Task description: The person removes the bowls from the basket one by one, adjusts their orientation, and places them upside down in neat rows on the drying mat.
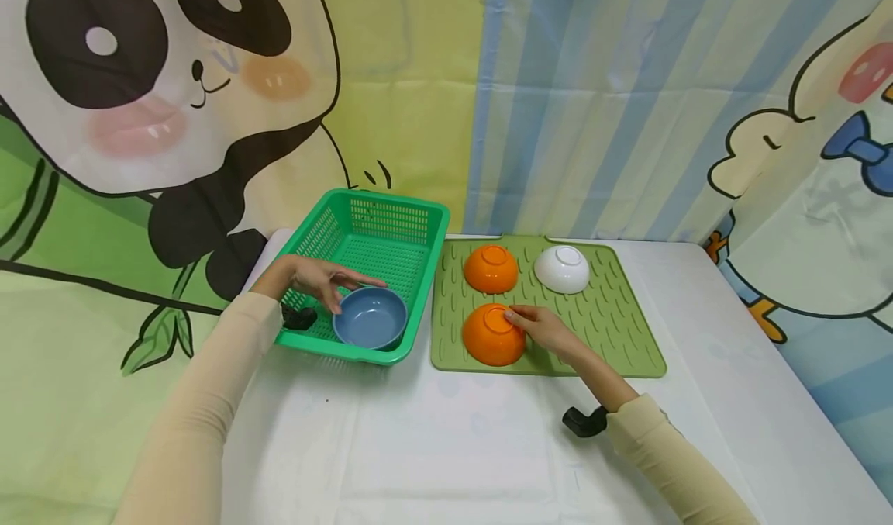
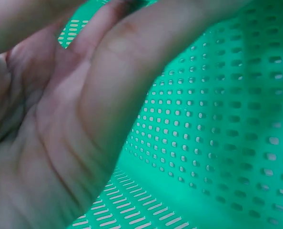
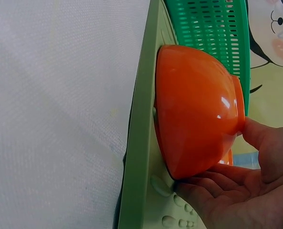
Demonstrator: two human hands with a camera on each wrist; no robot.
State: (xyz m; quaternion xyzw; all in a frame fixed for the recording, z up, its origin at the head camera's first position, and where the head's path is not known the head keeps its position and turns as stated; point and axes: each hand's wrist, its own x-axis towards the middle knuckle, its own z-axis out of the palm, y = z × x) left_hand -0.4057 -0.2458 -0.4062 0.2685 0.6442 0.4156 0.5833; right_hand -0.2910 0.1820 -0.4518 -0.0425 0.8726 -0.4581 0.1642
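Note:
In the head view, my left hand (image 1: 322,281) is inside the green basket (image 1: 436,265), at a blue bowl (image 1: 371,319) that sits hollow side up. Its thumb is at the bowl's left side, and its fairly straight fingers reach along the far rim. The left wrist view shows the hand (image 2: 60,129) against the basket wall, without the bowl. My right hand (image 1: 547,329) holds an upside-down orange bowl (image 1: 491,339) on the green drying mat (image 1: 600,347). In the right wrist view, its thumb presses the foot ring and its fingers curl at the rim.
Behind the held bowl, another orange bowl (image 1: 491,271) and a white bowl (image 1: 562,269) stand upside down on the mat. A white cloth (image 1: 446,447) covers the table. Printed curtains (image 1: 586,98) hang close behind.

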